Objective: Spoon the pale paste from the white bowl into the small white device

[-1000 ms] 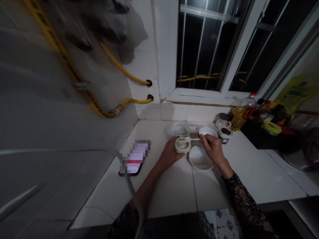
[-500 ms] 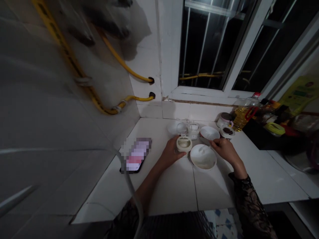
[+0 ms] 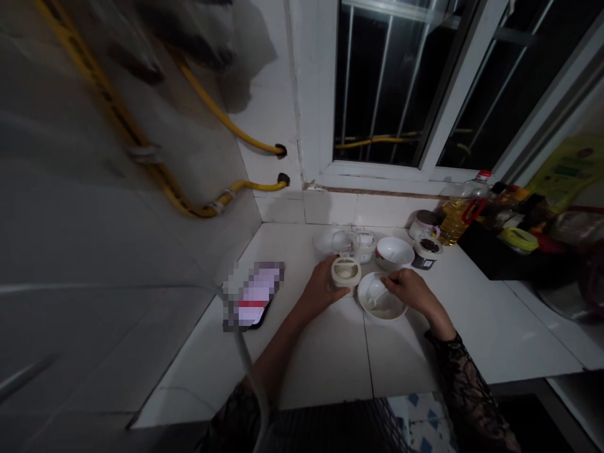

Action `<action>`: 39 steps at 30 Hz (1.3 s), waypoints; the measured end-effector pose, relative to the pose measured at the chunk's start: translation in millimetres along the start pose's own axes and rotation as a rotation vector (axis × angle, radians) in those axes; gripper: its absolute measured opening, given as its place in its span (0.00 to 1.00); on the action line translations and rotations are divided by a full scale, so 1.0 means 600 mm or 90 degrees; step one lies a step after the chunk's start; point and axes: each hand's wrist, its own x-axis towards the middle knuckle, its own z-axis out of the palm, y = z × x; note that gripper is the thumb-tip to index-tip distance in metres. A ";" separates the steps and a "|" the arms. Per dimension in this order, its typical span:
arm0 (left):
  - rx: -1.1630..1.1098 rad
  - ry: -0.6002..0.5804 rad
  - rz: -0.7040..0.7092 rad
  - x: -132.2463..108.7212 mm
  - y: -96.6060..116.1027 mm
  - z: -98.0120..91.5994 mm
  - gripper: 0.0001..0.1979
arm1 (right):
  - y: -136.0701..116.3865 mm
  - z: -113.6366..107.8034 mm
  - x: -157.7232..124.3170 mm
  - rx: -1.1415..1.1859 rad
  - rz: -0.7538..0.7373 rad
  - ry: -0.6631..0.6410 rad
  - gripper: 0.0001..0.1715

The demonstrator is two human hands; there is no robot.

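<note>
My left hand (image 3: 321, 290) is wrapped round a small pale seasoning jar (image 3: 346, 283), whose top is open with whitish contents inside. In my right hand (image 3: 411, 290) the fingers pinch the handle of a small white spoon (image 3: 375, 290). The spoon's end is tilted down inside a white bowl (image 3: 387, 316), which has a pale powdery or cloudy layer at its bottom. Right behind it is a second white bowl (image 3: 395, 250) with red on its outside. The jar stands close to the front bowl's left rim.
Behind the jar are a clear-lidded container (image 3: 365, 246) and a clear bowl (image 3: 325, 242). A dark-filled jar (image 3: 427, 251), a lidded jar (image 3: 423, 224) and an oil bottle (image 3: 455, 220) stand to the right. A phone (image 3: 259, 296) lies at left; a pale cable (image 3: 245, 358) hangs in front.
My right hand has moved left and slightly down, and the spoon now reaches lower into the front bowl. My left hand still holds the jar. The view has shifted slightly.
</note>
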 end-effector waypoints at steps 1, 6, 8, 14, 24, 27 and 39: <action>-0.001 -0.001 -0.003 0.000 -0.001 0.000 0.39 | -0.002 0.007 0.001 0.019 -0.003 0.013 0.27; -0.003 -0.010 -0.009 0.000 -0.005 0.002 0.39 | 0.001 0.024 0.004 0.169 -0.028 0.014 0.29; 0.000 -0.006 -0.004 -0.001 -0.006 0.002 0.39 | 0.003 0.023 0.004 0.223 -0.023 0.010 0.30; 0.005 0.000 0.009 -0.001 -0.007 0.001 0.39 | 0.005 0.010 0.002 0.315 0.039 0.004 0.31; 0.010 -0.001 0.003 -0.001 -0.003 -0.001 0.39 | 0.025 -0.008 0.002 0.418 0.116 0.016 0.31; 0.004 -0.003 -0.002 -0.001 -0.002 -0.002 0.39 | 0.032 -0.009 0.003 0.438 0.123 0.014 0.30; -0.033 0.002 -0.002 0.001 -0.005 0.004 0.39 | 0.038 -0.006 0.010 0.464 0.124 0.052 0.31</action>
